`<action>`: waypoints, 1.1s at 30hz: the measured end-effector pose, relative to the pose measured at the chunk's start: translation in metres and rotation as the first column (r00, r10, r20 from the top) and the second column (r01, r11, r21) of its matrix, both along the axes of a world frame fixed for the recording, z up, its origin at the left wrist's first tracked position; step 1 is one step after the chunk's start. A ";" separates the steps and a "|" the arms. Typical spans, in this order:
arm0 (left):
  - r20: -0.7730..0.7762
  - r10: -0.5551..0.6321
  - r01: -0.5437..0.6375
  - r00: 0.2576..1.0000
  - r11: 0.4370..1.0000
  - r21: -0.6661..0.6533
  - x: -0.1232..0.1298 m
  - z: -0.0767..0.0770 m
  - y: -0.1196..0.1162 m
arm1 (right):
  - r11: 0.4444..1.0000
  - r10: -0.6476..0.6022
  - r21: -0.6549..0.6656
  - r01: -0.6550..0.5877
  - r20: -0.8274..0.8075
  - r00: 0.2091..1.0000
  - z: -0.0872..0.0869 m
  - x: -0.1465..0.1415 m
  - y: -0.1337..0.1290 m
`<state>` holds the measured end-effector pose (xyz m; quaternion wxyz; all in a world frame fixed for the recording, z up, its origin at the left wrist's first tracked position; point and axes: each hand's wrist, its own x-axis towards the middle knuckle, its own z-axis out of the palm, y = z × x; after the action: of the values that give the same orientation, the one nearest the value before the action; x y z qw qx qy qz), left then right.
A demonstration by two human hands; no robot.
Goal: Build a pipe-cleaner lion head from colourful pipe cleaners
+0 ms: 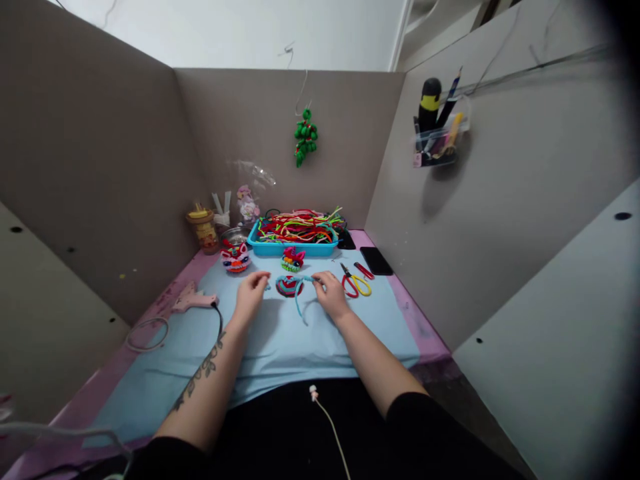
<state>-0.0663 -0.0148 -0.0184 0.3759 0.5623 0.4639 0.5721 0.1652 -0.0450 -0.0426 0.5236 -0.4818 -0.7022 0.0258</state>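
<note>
My right hand (330, 293) pinches a light-blue cord (299, 303), whose loose end hangs down over the mat. The cord runs leftward across a round red and blue piece (290, 287) on the mat. To its left is my left hand (251, 295), thumb and fingers pinched together. A small light-blue bit shows at those fingertips; whether it joins the same cord I cannot tell. Just beyond my hands sit two small colourful animal-head figures, a red and white one (235, 259) and a pink and green one (293, 259).
A blue tray (293, 250) heaped with colourful cords stands at the back. Scissors (356, 283), a red cutter (364, 270) and a black phone (376, 261) lie right. A pink glue gun (195, 298) with its cable lies left. Panels enclose three sides.
</note>
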 end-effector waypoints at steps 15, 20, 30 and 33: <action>0.293 -0.377 0.394 0.879 0.919 0.003 0.052 0.015 -0.006 | 0.944 -0.308 -0.141 0.297 -0.064 0.949 0.006 0.031 0.003; 0.352 -0.342 0.407 0.872 0.904 -0.130 0.031 0.019 -0.005 | 0.583 -0.564 -0.498 0.642 0.321 0.761 -0.004 0.076 0.005; 0.388 -0.264 0.307 0.883 0.950 -0.052 0.053 0.007 -0.019 | 0.616 -0.527 -0.692 0.376 -0.007 0.850 -0.002 0.080 0.010; 0.349 -0.243 0.262 0.905 0.965 -0.008 0.058 0.020 -0.021 | 0.799 -0.363 -0.602 0.010 -0.468 0.806 0.001 0.065 0.009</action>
<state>-0.0082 -0.0354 0.0017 0.5375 0.4979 0.3297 0.5954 0.2297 -0.0356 -0.0414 0.5368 -0.6563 -0.4216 0.3215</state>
